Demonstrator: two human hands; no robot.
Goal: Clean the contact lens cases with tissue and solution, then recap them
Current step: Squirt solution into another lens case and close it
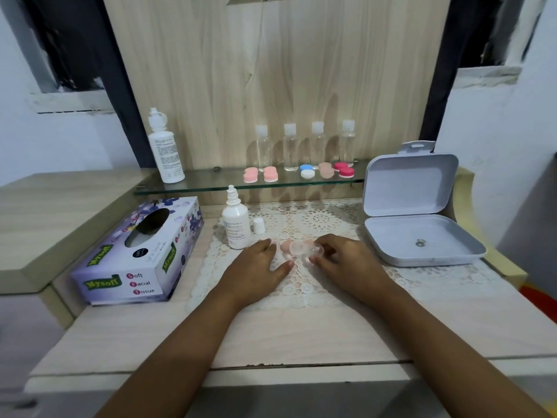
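The right hand (pixel 346 260) pinches the clear lens case (pixel 304 251) between thumb and fingertips at the middle of the lace mat (pixel 319 220), a pink cap (pixel 285 245) just beside it; the left hand (pixel 256 267) lies flat and relaxed on the mat near the uncapped solution bottle (pixel 236 224); the tissue box (pixel 141 254) sits at the counter's (pixel 301 333) left edge

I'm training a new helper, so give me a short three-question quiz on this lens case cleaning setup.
1. True or false: the small solution bottle on the lace mat has its cap on.
2. How many clear bottles stand on the glass shelf?
3. Which hand holds the clear lens case: A, the left hand, or B, the right hand?
Key: 1 false, the white cap stands beside it; 2 four; 3 B.
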